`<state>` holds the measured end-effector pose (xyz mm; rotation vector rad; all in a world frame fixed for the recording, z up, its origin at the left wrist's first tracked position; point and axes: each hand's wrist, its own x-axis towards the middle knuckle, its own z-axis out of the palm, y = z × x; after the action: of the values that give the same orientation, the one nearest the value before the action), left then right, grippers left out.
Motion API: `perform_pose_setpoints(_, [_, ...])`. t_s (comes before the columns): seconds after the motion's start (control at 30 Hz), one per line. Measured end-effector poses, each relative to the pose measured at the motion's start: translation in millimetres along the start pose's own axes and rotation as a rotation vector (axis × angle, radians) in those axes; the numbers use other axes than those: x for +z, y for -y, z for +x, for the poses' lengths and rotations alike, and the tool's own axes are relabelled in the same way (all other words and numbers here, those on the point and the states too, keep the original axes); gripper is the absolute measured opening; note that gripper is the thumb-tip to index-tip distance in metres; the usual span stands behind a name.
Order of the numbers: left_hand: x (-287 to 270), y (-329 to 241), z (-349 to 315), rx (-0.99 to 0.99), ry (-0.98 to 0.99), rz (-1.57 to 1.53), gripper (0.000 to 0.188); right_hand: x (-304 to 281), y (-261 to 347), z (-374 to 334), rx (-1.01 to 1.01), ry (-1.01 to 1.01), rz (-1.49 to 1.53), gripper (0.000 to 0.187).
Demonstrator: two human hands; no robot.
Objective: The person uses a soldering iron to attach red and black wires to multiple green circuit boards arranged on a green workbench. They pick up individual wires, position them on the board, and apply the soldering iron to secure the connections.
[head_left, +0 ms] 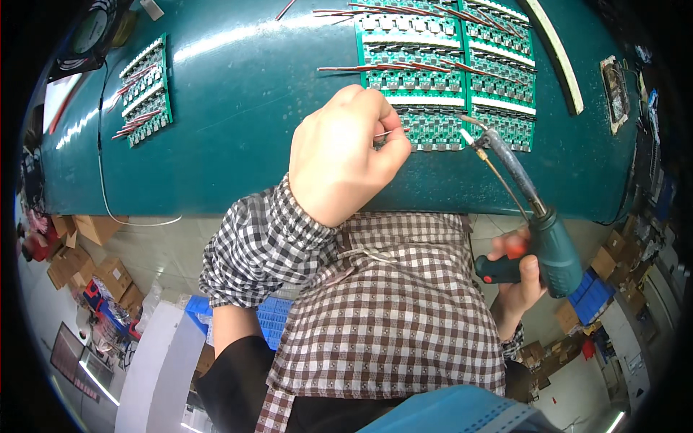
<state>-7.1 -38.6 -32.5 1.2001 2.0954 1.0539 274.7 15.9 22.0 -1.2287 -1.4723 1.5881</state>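
My left hand [343, 155] is closed in a pinch on a thin wire [387, 133], its fingers over the near edge of a green circuit board panel [433, 130]. My right hand [518, 278] grips the handle of a green soldering gun [554, 252] with a thin feed tube along its bent metal barrel. The gun's tip points left at the panel's near part, apart from my left fingers. Rows of small components and white strips cover the panel. Red and black wires [404, 67] lie in bundles across its farther rows. My left fingers hide part of the near row.
A smaller board panel with wires [148, 94] lies at the left of the green table [238, 144]. A pale curved strip [556, 54] and a worn, shallow holder [614, 94] are at the right. A small fan [90, 32] stands far left, with a cable [105, 166] below it.
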Motion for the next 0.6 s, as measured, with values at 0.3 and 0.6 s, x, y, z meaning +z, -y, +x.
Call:
perform_pose_setpoints(0.3, [0.1, -0.1, -1.3, -0.024, -0.009, -0.044, 0.009, 2.3, 4.6, -10.0, 0.125, 0.028, -0.051, 0.057])
perform_pose_setpoints(0.6, [-2.1, 1.4, -0.4, -0.013, 0.007, -0.084, 0.008, 3.6, 5.4, -9.6, 0.092, 0.156, -0.095, 0.042])
